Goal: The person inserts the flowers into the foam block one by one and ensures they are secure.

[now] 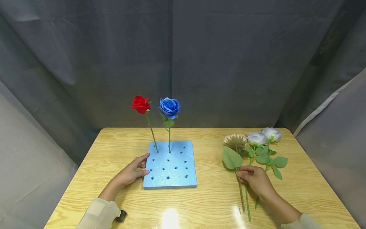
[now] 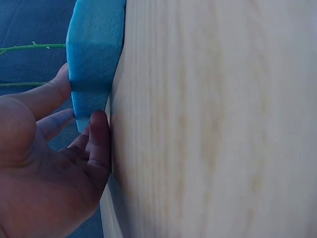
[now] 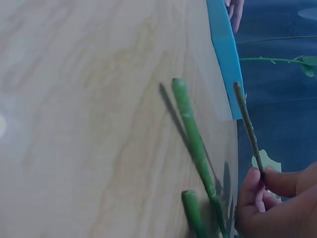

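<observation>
A light blue foam board [image 1: 171,171] with several holes lies on the table. A red rose [image 1: 140,105] and a blue rose [image 1: 170,107] stand in its far part, the red one tilted left. At the board's left edge, my left hand [image 1: 132,171] holds it, thumb and fingers against the foam [image 2: 94,64]. On the right side, my right hand [image 1: 255,179] pinches the thin brown stem [image 3: 249,126] of a beige flower [image 1: 235,142] with one broad green leaf [image 1: 231,158]. The stem's lower end is raised off the table in the right wrist view.
Two pale lilac roses [image 1: 255,138] with green stems [image 3: 190,124] lie beside and beneath my right hand. A small black object [image 1: 121,216] is by my left sleeve. Grey curtains [image 1: 228,63] hang behind the wooden table [image 1: 211,197].
</observation>
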A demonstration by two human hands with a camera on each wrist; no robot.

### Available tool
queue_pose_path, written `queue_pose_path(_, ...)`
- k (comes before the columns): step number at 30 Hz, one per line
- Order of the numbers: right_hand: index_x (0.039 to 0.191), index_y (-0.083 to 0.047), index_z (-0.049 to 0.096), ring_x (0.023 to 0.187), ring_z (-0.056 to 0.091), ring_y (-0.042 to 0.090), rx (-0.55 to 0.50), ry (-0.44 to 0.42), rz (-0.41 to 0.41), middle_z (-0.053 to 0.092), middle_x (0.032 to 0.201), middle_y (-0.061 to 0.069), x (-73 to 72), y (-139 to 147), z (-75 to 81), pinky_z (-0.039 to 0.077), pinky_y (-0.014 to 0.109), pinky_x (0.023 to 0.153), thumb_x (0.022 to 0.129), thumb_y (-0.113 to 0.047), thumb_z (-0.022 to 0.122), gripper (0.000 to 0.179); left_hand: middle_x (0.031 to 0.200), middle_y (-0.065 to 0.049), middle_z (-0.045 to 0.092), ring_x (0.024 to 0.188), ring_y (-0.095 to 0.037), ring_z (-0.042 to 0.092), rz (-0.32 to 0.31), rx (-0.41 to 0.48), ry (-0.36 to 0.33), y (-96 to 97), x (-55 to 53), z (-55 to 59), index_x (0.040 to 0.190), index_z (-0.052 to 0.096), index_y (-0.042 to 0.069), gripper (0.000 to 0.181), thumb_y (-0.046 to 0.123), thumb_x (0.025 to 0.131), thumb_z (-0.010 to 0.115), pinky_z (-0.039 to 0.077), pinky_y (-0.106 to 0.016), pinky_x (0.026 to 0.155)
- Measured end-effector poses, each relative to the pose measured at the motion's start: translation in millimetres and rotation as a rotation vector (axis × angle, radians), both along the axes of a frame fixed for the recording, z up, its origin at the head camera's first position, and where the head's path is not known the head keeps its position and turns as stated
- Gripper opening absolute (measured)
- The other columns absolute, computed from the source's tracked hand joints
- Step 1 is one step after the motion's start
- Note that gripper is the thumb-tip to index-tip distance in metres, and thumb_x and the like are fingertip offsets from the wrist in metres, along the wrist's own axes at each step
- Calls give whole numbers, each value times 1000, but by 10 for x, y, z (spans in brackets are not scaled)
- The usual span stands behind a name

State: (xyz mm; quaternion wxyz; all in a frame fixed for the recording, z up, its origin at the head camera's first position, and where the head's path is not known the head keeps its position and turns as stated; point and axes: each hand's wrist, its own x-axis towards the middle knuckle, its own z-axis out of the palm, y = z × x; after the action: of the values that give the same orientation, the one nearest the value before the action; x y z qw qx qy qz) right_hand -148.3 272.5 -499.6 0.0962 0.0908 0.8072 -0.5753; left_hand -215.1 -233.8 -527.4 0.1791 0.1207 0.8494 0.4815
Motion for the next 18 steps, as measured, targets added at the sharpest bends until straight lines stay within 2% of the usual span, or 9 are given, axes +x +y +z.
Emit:
queue_pose_path(9,138,21,46,93,74,22,-187,-19,-9,71,106,18,-55,-31,71,60,31,81,105,0,57,41,155,-19,38,122,-30,45,5,0,-3,7,3,0,164,29,18,79,19,98,71,46,-39,94)
queue_pose_path(18,137,21,46,93,75,21,-247,20,-20,74,103,14,-95,-70,153,59,29,83,104,0,57,40,154,-19,38,122,-30,44,11,6,-17,10,7,8,164,29,18,79,18,98,71,46,-38,93)
